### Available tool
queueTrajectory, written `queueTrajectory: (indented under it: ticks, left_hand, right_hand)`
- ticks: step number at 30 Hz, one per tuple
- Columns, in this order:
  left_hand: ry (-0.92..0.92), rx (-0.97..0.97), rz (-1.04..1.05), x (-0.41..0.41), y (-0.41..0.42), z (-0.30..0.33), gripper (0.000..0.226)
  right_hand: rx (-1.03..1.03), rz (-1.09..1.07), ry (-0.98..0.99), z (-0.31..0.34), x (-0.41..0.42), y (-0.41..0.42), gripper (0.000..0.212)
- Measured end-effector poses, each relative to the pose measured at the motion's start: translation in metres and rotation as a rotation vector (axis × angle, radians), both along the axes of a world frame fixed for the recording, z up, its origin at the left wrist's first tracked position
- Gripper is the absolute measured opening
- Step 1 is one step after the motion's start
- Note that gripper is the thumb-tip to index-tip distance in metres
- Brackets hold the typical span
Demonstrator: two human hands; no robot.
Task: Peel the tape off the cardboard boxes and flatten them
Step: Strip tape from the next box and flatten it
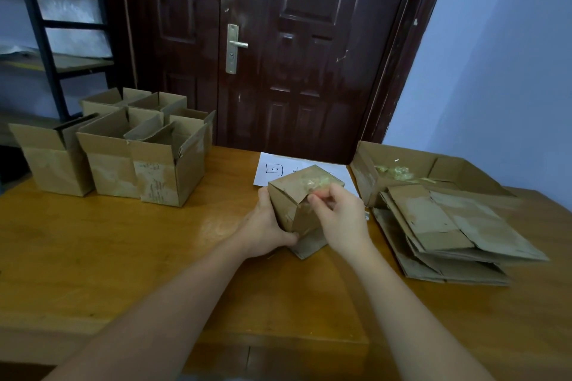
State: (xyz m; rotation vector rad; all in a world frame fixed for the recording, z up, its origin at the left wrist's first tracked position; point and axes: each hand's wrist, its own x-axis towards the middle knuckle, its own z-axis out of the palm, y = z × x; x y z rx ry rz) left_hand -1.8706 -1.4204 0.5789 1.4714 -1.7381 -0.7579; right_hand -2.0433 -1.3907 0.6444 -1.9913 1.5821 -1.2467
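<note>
1. Small cardboard box [294, 204] is held tilted on wooden table [123, 257], centre of view, over white paper sheet [269, 167].
2. Left hand [266, 230] is wrapped round box's 9 o'clock side.
3. Right hand [335, 213] is curled, tape [315, 185] pinched at box top.
4. Open boxes [123, 148] are grouped at 10 o'clock.
5. Flattened boxes [448, 226] are stacked at 3 o'clock, beside large box [402, 161] with tape scraps [396, 172].

Dark panelled door [278, 49], pale blue wall [501, 65], metal shelving [40, 28], wooden table [123, 257].
</note>
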Motion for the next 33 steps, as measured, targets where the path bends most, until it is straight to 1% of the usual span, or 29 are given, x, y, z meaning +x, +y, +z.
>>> queueTrajectory:
  ticks: [2,5,9,11,14,17,18,20,21,23,27,28,31,33]
  left_hand:
    - [0.004,-0.004,-0.006,0.001,-0.001,-0.001,0.097]
    - [0.031,-0.01,-0.019,0.001,0.0,-0.002,0.099]
    - [0.074,-0.021,-0.032,0.001,-0.001,-0.005,0.103]
    - [0.099,-0.033,-0.038,-0.001,0.0,-0.007,0.107]
    - [0.125,-0.108,0.006,-0.004,0.005,-0.008,0.117]
    - [0.163,-0.178,0.112,-0.01,0.01,-0.01,0.134]
    - [0.2,-0.186,0.131,-0.012,0.01,-0.011,0.133]
    - [0.235,-0.187,0.126,-0.013,0.011,-0.011,0.115]
    - [0.22,-0.182,0.116,-0.013,0.011,-0.01,0.105]
    - [0.175,-0.174,0.083,-0.01,0.011,-0.005,0.097]
    - [0.154,-0.155,0.057,-0.003,0.008,-0.005,0.096]
    - [0.157,-0.152,0.048,-0.001,0.008,-0.005,0.096]
    - [0.149,-0.136,0.011,0.003,0.005,-0.003,0.097]
    - [0.133,-0.128,-0.008,0.005,0.003,-0.002,0.097]
  right_hand:
    - [-0.014,0.01,-0.037,-0.003,0.001,0.0,0.004]
    - [-0.018,0.037,-0.01,-0.005,0.002,0.002,0.005]
    - [-0.018,0.161,0.078,-0.006,-0.001,0.003,0.033]
    - [-0.048,0.154,0.139,-0.007,-0.002,0.002,0.041]
    - [-0.111,0.115,0.182,-0.005,-0.001,0.0,0.035]
    - [-0.118,0.175,0.183,-0.002,0.0,-0.004,0.027]
    - [-0.122,0.196,0.204,-0.001,0.0,-0.005,0.025]
    - [-0.104,0.224,0.25,0.002,-0.002,-0.008,0.022]
    - [-0.075,0.235,0.259,0.005,-0.003,-0.009,0.021]
    - [-0.017,0.271,0.263,0.014,-0.005,-0.013,0.019]
    - [0.001,0.324,0.305,0.026,-0.005,-0.021,0.014]
    - [-0.006,0.318,0.31,0.026,-0.005,-0.021,0.015]
    - [-0.074,0.292,0.253,0.021,-0.006,-0.022,0.025]
    - [-0.107,0.266,0.204,0.015,-0.002,-0.021,0.024]
